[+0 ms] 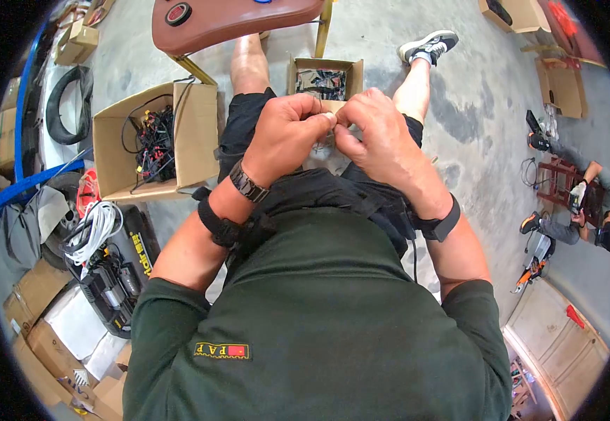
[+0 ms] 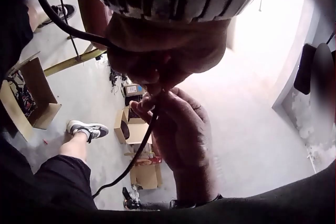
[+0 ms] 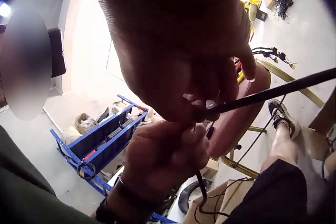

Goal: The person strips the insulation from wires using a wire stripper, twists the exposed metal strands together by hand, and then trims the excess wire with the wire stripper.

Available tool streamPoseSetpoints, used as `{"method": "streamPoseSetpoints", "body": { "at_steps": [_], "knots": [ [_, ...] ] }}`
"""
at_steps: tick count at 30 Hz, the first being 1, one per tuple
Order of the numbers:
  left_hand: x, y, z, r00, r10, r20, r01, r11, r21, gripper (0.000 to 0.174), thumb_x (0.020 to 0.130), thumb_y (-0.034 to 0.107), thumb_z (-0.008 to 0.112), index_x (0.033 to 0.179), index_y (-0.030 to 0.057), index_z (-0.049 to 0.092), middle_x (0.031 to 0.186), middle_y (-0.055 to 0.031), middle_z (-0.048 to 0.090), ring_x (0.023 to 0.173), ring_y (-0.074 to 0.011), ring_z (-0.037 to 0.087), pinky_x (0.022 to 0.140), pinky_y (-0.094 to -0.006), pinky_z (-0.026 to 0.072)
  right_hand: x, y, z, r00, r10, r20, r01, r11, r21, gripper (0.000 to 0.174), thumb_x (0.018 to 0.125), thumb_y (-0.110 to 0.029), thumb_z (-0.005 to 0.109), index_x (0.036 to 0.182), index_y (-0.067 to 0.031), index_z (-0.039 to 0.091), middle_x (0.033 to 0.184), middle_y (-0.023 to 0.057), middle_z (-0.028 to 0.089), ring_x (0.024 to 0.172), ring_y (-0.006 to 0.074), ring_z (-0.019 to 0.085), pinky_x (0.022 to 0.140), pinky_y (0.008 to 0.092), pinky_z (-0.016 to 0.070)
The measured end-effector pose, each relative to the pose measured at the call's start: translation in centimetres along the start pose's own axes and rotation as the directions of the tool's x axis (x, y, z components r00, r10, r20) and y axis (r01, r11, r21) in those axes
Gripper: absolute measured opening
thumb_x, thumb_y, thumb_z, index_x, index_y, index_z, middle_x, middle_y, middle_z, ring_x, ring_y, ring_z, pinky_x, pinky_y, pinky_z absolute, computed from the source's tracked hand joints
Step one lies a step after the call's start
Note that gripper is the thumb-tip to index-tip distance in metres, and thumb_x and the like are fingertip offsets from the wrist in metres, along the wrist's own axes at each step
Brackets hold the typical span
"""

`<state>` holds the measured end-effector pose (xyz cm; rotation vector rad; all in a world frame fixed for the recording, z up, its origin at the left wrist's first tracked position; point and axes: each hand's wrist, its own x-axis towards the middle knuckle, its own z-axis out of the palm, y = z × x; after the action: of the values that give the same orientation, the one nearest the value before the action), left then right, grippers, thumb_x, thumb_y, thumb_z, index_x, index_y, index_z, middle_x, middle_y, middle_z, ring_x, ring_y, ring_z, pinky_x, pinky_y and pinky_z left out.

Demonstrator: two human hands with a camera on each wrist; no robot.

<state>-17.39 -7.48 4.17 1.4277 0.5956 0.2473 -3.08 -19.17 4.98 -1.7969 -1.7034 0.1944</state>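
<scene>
My left hand (image 1: pixel 284 137), with a watch at the wrist, and my right hand (image 1: pixel 381 144) meet fingertip to fingertip above my lap. Between them they pinch a thin black cable (image 3: pixel 273 93). One length of the cable (image 2: pixel 139 153) hangs in a curve from the fingers in the left wrist view. The thumb and forefinger of each hand press close together on it. The exact spot where they grip is covered by the fingers, and I cannot tell whether two cable ends meet there.
An open cardboard box (image 1: pixel 200 137) holding tangled cables (image 1: pixel 156 144) stands at the left. A smaller box (image 1: pixel 355 78) of small parts sits between the legs. Ahead is a brown padded bench (image 1: pixel 238 24). Another person (image 1: pixel 600 200) sits at the right. A blue rack (image 3: pixel 107 153) stands beyond.
</scene>
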Motion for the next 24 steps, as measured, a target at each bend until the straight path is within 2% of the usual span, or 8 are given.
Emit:
{"method": "streamPoseSetpoints", "body": {
  "at_steps": [2, 4, 7, 8, 10, 11, 17, 24],
  "knots": [
    [0.4, -0.5, 0.1, 1.000, 0.015, -0.010, -0.015, 0.999, 0.035, 0.012, 0.088, 0.011, 0.064, 0.084, 0.0001, 0.066, 0.068, 0.0021, 0.059, 0.058, -0.0031, 0.050, 0.050, -0.0191, 0.0376, 0.1, -0.2, 0.4, 0.998, -0.036, -0.056, 0.031, 0.995, -0.091, 0.014, 0.072, -0.012, 0.066, 0.072, -0.0039, 0.055, 0.072, 0.0122, 0.056, 0.076, 0.0341, 0.055, 0.070, 0.0448, 0.0458],
    [0.7, -0.2, 0.2, 0.996, -0.087, -0.006, 0.087, 0.996, -0.005, 0.011, 0.087, 0.011, 0.065, 0.086, 0.0002, 0.067, 0.069, 0.0018, 0.060, 0.057, -0.0036, 0.050, 0.050, -0.0189, 0.0379, 0.1, -0.6, 0.6, 0.995, -0.044, -0.090, 0.030, 0.989, -0.145, 0.015, 0.071, -0.012, 0.065, 0.069, -0.0041, 0.052, 0.071, 0.0126, 0.056, 0.076, 0.0356, 0.054, 0.068, 0.0452, 0.0458],
    [0.9, -0.5, 0.1, 0.987, -0.157, 0.019, 0.158, 0.972, -0.174, 0.011, 0.087, 0.010, 0.065, 0.092, 0.0005, 0.067, 0.071, 0.0010, 0.062, 0.056, -0.0046, 0.052, 0.049, -0.0187, 0.0388, -0.4, 0.7, 0.8, 0.997, 0.074, -0.038, -0.072, 0.996, 0.054, 0.013, 0.076, -0.013, 0.064, 0.073, -0.0025, 0.057, 0.068, 0.0078, 0.056, 0.070, 0.0251, 0.056, 0.063, 0.0384, 0.0454],
    [0.9, -0.7, 0.0, 0.986, -0.166, 0.031, 0.169, 0.954, -0.247, 0.012, 0.087, 0.009, 0.065, 0.094, 0.0006, 0.067, 0.072, 0.0007, 0.063, 0.056, -0.0049, 0.052, 0.049, -0.0186, 0.0392, -0.4, 1.0, 0.6, 0.965, 0.250, 0.075, -0.261, 0.934, 0.242, 0.014, 0.078, -0.015, 0.063, 0.075, -0.0019, 0.059, 0.068, 0.0054, 0.056, 0.069, 0.0203, 0.055, 0.062, 0.0353, 0.0443],
    [0.9, -0.5, -0.2, 0.986, -0.140, 0.090, 0.161, 0.943, -0.292, 0.016, 0.086, 0.009, 0.066, 0.100, 0.0016, 0.066, 0.074, -0.0009, 0.064, 0.056, -0.0058, 0.054, 0.049, -0.0188, 0.0402, -0.9, 1.5, 0.0, 0.785, 0.486, 0.384, -0.619, 0.609, 0.496, 0.017, 0.083, -0.017, 0.062, 0.079, -0.0007, 0.062, 0.068, 0.0006, 0.056, 0.067, 0.0107, 0.052, 0.059, 0.0292, 0.0422],
    [0.9, -0.4, -0.4, 0.985, -0.124, 0.117, 0.155, 0.936, -0.315, 0.018, 0.086, 0.009, 0.066, 0.103, 0.0020, 0.065, 0.075, -0.0017, 0.065, 0.057, -0.0062, 0.055, 0.050, -0.0188, 0.0407, -1.1, 2.1, 0.1, 0.769, 0.458, 0.446, -0.639, 0.581, 0.505, 0.021, 0.088, -0.020, 0.060, 0.085, 0.0003, 0.065, 0.071, -0.0034, 0.056, 0.068, 0.0038, 0.046, 0.059, 0.0228, 0.0386],
    [1.1, -0.9, -1.1, 0.978, 0.024, 0.206, 0.037, 0.958, -0.283, 0.026, 0.082, 0.002, 0.068, 0.108, 0.0015, 0.063, 0.081, -0.0035, 0.067, 0.061, -0.0070, 0.058, 0.052, -0.0196, 0.0439, -0.9, 2.3, 0.1, 0.745, 0.403, 0.532, -0.663, 0.359, 0.656, 0.019, 0.088, -0.018, 0.060, 0.081, -0.0008, 0.064, 0.073, -0.0035, 0.058, 0.070, 0.0052, 0.050, 0.062, 0.0218, 0.0399],
    [1.1, -1.4, -1.0, 0.977, 0.064, 0.204, -0.003, 0.959, -0.284, 0.026, 0.079, -0.003, 0.070, 0.104, -0.0004, 0.065, 0.089, -0.0026, 0.067, 0.078, -0.0082, 0.062, 0.068, -0.0223, 0.0514, -0.8, 2.4, 0.2, 0.730, 0.394, 0.559, -0.668, 0.236, 0.706, 0.017, 0.089, -0.015, 0.058, 0.081, -0.0012, 0.065, 0.075, -0.0025, 0.060, 0.070, 0.0066, 0.053, 0.067, 0.0217, 0.0416]
  ]
}}
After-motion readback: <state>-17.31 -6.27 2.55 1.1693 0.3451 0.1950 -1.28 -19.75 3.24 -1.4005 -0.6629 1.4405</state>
